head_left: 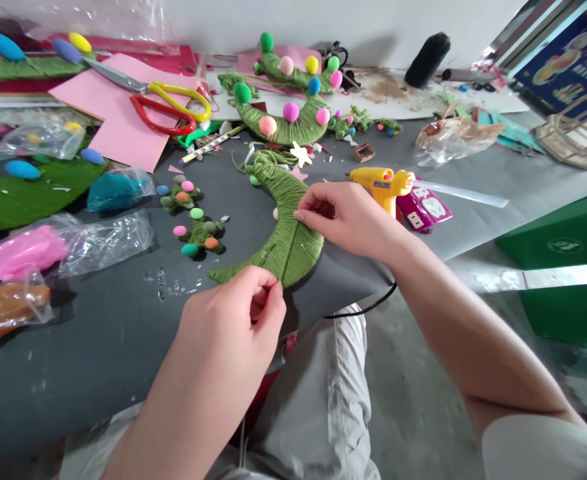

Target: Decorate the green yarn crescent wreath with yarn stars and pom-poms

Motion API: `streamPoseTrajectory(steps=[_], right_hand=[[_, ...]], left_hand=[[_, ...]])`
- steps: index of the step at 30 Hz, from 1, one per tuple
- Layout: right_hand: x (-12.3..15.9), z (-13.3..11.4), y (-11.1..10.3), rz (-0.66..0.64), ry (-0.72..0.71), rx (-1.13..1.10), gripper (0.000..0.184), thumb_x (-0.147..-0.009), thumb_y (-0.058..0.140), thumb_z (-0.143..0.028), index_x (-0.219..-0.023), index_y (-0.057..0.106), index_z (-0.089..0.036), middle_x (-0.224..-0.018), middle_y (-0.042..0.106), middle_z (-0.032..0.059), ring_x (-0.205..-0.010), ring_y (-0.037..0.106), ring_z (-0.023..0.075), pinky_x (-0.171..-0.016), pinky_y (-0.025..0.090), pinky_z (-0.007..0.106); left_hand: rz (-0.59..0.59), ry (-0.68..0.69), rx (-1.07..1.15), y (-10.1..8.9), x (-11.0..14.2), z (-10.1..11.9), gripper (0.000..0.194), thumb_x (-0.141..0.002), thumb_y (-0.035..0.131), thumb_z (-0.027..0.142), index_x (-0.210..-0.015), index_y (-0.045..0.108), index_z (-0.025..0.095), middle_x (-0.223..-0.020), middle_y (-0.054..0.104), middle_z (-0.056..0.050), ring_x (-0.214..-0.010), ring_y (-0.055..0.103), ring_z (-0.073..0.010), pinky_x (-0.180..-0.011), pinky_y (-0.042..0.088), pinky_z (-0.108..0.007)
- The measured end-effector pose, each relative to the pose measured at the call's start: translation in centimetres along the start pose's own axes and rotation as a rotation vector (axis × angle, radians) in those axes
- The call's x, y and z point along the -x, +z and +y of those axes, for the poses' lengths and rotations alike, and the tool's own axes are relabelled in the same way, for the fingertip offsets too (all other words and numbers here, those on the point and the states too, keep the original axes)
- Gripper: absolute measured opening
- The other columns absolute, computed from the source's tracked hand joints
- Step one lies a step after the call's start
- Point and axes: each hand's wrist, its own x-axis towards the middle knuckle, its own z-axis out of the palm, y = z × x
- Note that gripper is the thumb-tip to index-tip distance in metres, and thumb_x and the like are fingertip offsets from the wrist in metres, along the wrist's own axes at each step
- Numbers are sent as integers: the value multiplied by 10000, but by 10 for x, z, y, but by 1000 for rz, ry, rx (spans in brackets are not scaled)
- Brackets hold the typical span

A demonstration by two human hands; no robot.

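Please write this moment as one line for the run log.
left hand: pinching yarn | right hand: pinching yarn | yarn: stretched across green crescent | glue gun: beyond right hand, not held

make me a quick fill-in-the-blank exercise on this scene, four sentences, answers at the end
1. The left hand and right hand hold a yarn strand across a crescent coloured ____.
2. The hand nearer the yellow glue gun is the ____ one.
3. The scissors have one yellow handle and one ____ handle.
4. The blades of the scissors lie over ____ paper.

Missing words: green; right; red; pink
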Motion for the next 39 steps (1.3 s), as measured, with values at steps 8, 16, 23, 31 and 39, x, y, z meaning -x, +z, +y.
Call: streamPoseTrajectory(steps=[8,16,23,31,39], right_hand=[[-1,0,0,7,-4,5,94,-901,675,-212,-828,688,-153,-772,669,21,-688,540,134,-696,415,300],[-2,1,-1,-5,-7,1,83,-893,674,-210,-827,682,-160,-767,665,17,-687,534,133,-685,413,296],[-2,0,-1,-8,-8,0,72,-897,662,-172,-834,695,-155,-783,685,26,-695,555,134,-689,425,299],[-5,-2,-4,-26,7,20,81,-888,682,-166,-809,696,-156,-780,680,22,-687,558,130,-691,430,300],[-4,-6,-5,-40,19,46,89,-898,660,-159,-811,678,-166,-770,664,22,-695,543,140,-690,417,304]], left_hand=[[-40,-139,140,1,-1,3,88,-892,625,287,-942,663,225,-668,738,43,-545,699,-155,-531,514,-239],[8,51,27,2,3,0,290,-938,593,248,-1141,774,147,-698,756,-4,-559,695,-149,-536,517,-240],[50,206,-59,2,5,-2,327,-948,562,183,-1155,789,69,-638,706,-7,-476,595,-113,-499,466,-237],[26,263,-95,2,6,-5,333,-955,557,155,-1194,771,68,-691,697,-8,-529,595,-97,-518,429,-228],[2,252,-108,2,7,-7,342,-965,552,175,-1226,755,86,-733,709,-11,-539,593,-101,-521,420,-242]])
